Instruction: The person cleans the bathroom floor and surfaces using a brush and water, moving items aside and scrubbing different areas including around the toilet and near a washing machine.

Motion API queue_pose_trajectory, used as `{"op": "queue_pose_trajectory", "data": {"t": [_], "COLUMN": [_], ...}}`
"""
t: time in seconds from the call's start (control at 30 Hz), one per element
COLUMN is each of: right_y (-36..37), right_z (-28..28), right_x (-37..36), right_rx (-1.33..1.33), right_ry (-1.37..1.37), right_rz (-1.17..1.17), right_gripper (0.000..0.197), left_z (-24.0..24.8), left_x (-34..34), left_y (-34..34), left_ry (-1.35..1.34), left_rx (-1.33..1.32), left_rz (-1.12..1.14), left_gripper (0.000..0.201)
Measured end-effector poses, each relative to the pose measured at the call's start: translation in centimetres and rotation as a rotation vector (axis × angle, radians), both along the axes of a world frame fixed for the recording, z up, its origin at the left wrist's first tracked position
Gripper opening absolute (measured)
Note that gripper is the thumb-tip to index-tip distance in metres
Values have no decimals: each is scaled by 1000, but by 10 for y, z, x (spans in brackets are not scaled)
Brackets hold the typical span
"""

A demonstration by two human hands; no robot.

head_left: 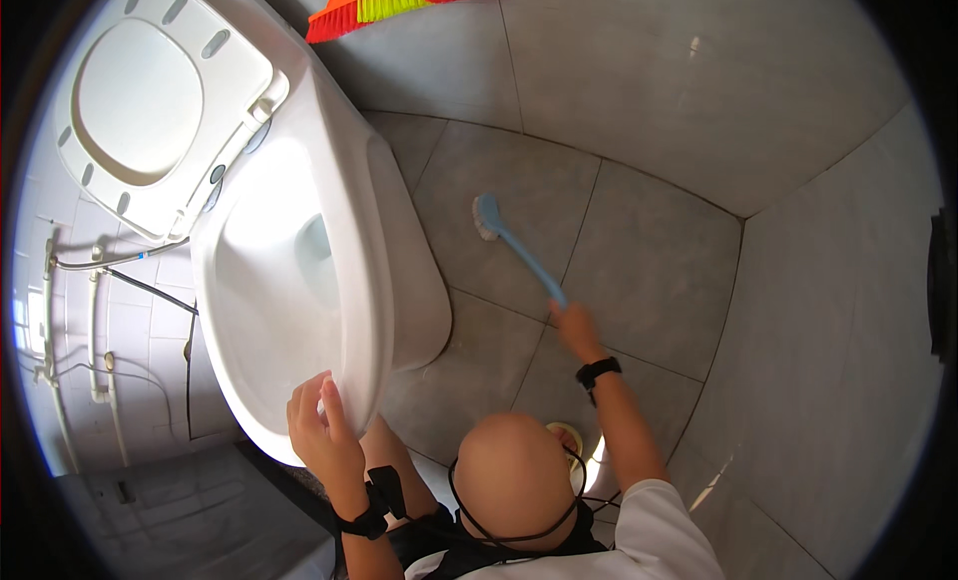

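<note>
My right hand [577,331] is closed round the end of a light-blue handle. It belongs to a toilet brush [529,256] with pale bristles on its head, held out above the grey floor to the right of the toilet. The toilet [374,281] is white, its bowl uncovered. Over the bowl's near rim, my left hand [324,435] has its fingers curled toward the thumb. A small white patch shows between them; I cannot tell whether it is an object or the rim behind.
The raised toilet seat and lid [235,101] lean back at the upper left. A red, yellow and orange broom head [404,3] is by the wall at the top. Pipes and a hose [95,266] run along the left wall. Tiled walls [828,311] bound the right side.
</note>
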State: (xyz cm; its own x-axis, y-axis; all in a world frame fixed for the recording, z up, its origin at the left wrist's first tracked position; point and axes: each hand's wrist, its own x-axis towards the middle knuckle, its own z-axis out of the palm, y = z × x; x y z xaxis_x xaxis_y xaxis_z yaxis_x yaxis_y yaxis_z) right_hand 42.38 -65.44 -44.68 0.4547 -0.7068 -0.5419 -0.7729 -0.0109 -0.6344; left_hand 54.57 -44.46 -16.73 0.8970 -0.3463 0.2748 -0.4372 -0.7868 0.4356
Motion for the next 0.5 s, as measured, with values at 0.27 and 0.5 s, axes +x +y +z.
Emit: {"op": "queue_pose_trajectory", "data": {"t": [0.27, 0.5], "right_y": [-19, -30], "right_z": [0, -4], "right_x": [4, 31], "right_rx": [174, -73], "right_ry": [-84, -111], "right_rz": [-302, -42], "right_gripper": [48, 47], "left_z": [-1, -2], "left_x": [-1, 2], "left_y": [-3, -2], "left_ry": [-16, -24], "left_rx": [10, -24], "left_rz": [-12, -24], "left_gripper": [22, 20]}}
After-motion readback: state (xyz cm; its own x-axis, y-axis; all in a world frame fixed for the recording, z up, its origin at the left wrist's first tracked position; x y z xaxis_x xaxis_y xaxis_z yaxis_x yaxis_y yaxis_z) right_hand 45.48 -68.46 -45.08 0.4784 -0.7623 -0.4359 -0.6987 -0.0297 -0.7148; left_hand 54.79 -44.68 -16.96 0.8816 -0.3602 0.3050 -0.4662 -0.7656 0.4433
